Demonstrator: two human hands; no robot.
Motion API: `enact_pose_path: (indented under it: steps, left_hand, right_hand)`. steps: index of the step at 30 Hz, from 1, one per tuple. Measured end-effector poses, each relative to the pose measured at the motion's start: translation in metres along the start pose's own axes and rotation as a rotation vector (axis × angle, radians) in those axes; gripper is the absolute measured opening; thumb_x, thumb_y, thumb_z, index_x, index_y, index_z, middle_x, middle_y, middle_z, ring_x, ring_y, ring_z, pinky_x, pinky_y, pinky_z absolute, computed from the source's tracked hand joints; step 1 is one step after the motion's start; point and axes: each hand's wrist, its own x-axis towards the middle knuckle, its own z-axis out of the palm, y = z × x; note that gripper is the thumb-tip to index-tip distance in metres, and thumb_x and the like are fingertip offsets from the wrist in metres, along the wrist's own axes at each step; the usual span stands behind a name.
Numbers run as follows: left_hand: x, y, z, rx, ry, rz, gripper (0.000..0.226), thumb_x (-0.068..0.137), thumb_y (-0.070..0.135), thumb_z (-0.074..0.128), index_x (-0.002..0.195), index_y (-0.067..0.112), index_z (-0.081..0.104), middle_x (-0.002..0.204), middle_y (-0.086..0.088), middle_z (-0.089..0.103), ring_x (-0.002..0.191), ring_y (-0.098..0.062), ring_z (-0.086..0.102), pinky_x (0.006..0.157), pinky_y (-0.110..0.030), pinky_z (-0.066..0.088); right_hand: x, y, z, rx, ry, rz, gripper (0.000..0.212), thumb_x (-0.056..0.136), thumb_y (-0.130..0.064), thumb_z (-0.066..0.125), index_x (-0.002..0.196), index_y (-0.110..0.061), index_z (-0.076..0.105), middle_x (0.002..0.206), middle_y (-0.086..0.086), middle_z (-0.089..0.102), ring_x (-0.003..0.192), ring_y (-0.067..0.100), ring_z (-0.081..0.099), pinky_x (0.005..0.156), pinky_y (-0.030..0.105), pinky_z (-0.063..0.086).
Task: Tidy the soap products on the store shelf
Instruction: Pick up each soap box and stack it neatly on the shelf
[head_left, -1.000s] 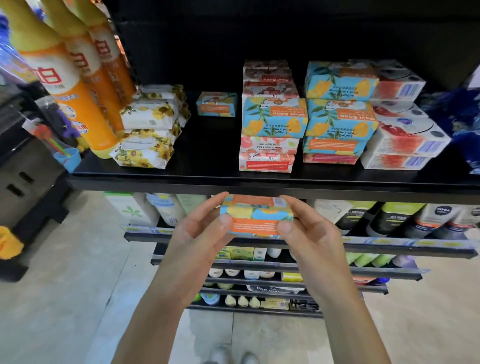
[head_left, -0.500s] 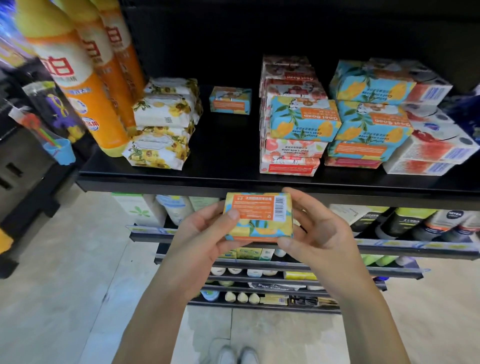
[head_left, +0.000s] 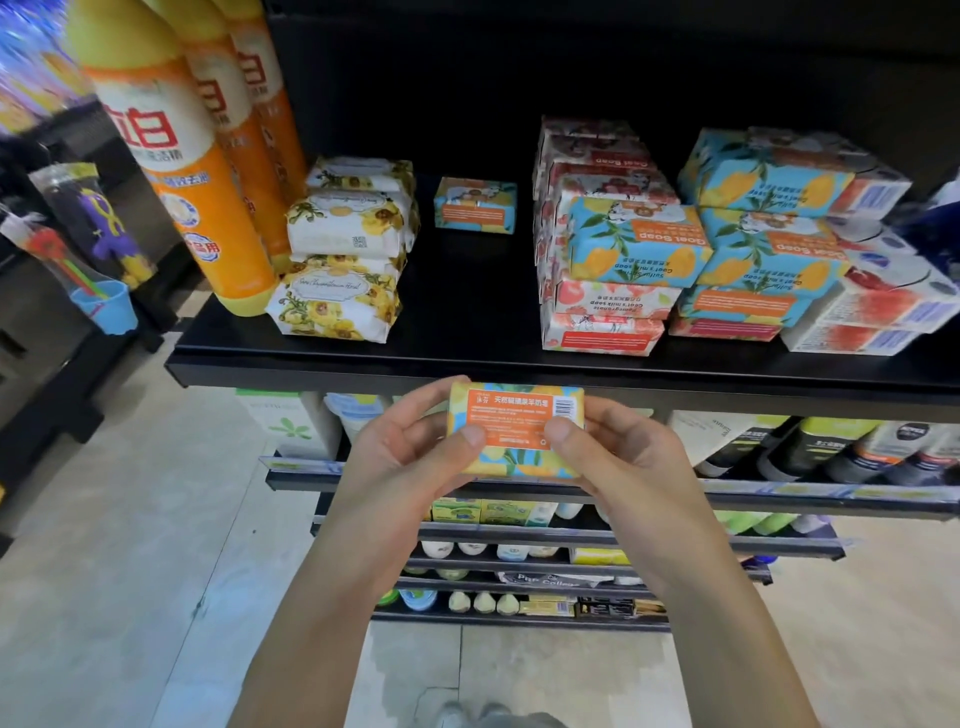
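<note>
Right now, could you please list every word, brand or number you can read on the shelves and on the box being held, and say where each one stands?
"Goat Soap", upside down: blue and yellow soap box, top shelf.
"Goat Soap", upside down: second blue and yellow box to its right.
"Pomegranate Goat's milk soap", upside down, roughly legible: pink and white box.
"白": orange bottle.
Held soap box, between left hand and right hand: Chinese print and barcode, too small.
Lower-shelf tubes: blurred.

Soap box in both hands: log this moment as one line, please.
phase: inspecting | held: soap box, orange label up | left hand: gripping | right hand: gripping | position: in front of the shelf edge
</note>
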Motion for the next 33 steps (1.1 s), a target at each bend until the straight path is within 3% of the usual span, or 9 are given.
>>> enact_pose_path:
  steps: [9, 14, 17, 19, 25, 29, 33]
  left_hand:
    - [-0.008, -0.003, -0.006, -0.028, -0.027, -0.022, 0.062, 0.081, 0.022, 0.077, 0.140, 0.028, 0.056, 0.117, -0.009, 0.075, 0.113, -0.024, 0.071, 0.104, -0.046, 0.050]
    - [-0.011, -0.002, -0.011, -0.056, -0.025, -0.074, 0.068, 0.080, 0.051, 0.078, 0.136, 0.017, 0.060, 0.123, -0.007, 0.074, 0.119, -0.024, 0.068, 0.111, -0.050, 0.045]
    - [-0.013, 0.000, -0.012, -0.076, -0.020, -0.104, 0.069, 0.085, 0.060, 0.070, 0.129, 0.008, 0.061, 0.119, -0.011, 0.075, 0.116, -0.025, 0.070, 0.105, -0.046, 0.052]
    - [-0.014, 0.001, -0.012, -0.066, -0.040, -0.112, 0.061, 0.086, 0.055, 0.065, 0.125, 0.009, 0.064, 0.116, -0.011, 0.076, 0.112, -0.026, 0.072, 0.099, -0.041, 0.057]
    - [-0.018, -0.004, -0.012, -0.123, 0.004, -0.086, 0.045, 0.082, 0.040, 0.074, 0.113, 0.007, 0.072, 0.112, -0.012, 0.077, 0.108, -0.026, 0.074, 0.090, -0.036, 0.061]
    - [-0.021, -0.006, -0.013, -0.143, 0.042, -0.066, 0.045, 0.079, 0.033, 0.071, 0.114, 0.004, 0.071, 0.111, -0.013, 0.077, 0.106, -0.029, 0.074, 0.090, -0.035, 0.061]
    - [-0.023, -0.008, -0.012, -0.137, 0.054, -0.050, 0.047, 0.083, 0.029, 0.081, 0.122, 0.005, 0.068, 0.111, -0.012, 0.077, 0.107, -0.027, 0.074, 0.093, -0.034, 0.059]
  right_hand:
    - [-0.009, 0.009, 0.004, 0.036, -0.010, -0.064, 0.047, 0.074, -0.028, 0.078, 0.119, -0.014, 0.069, 0.111, 0.005, 0.077, 0.105, 0.023, 0.073, 0.085, 0.025, 0.057]
    - [-0.010, 0.014, 0.002, 0.018, -0.047, -0.157, 0.051, 0.073, -0.018, 0.084, 0.121, -0.014, 0.066, 0.116, 0.007, 0.075, 0.112, 0.026, 0.069, 0.089, 0.032, 0.058]
    - [-0.012, 0.015, 0.002, -0.002, -0.062, -0.214, 0.046, 0.076, -0.009, 0.078, 0.120, -0.012, 0.065, 0.115, 0.006, 0.075, 0.112, 0.021, 0.069, 0.086, 0.029, 0.058]
    - [-0.013, 0.015, 0.002, -0.006, -0.068, -0.233, 0.045, 0.076, -0.006, 0.077, 0.120, -0.012, 0.065, 0.114, 0.004, 0.075, 0.112, 0.019, 0.069, 0.085, 0.029, 0.058]
    - [-0.017, 0.019, 0.002, 0.010, -0.105, -0.212, 0.050, 0.076, -0.006, 0.076, 0.124, -0.015, 0.065, 0.119, 0.004, 0.073, 0.117, 0.018, 0.066, 0.090, 0.028, 0.056]
    - [-0.021, 0.018, 0.006, -0.013, -0.092, -0.129, 0.056, 0.079, -0.023, 0.085, 0.130, -0.022, 0.064, 0.123, 0.000, 0.072, 0.120, 0.013, 0.064, 0.089, 0.024, 0.056]
    - [-0.023, 0.022, 0.009, -0.022, -0.026, -0.008, 0.069, 0.073, -0.054, 0.079, 0.130, -0.018, 0.064, 0.124, 0.006, 0.070, 0.113, 0.018, 0.070, 0.095, 0.036, 0.057]
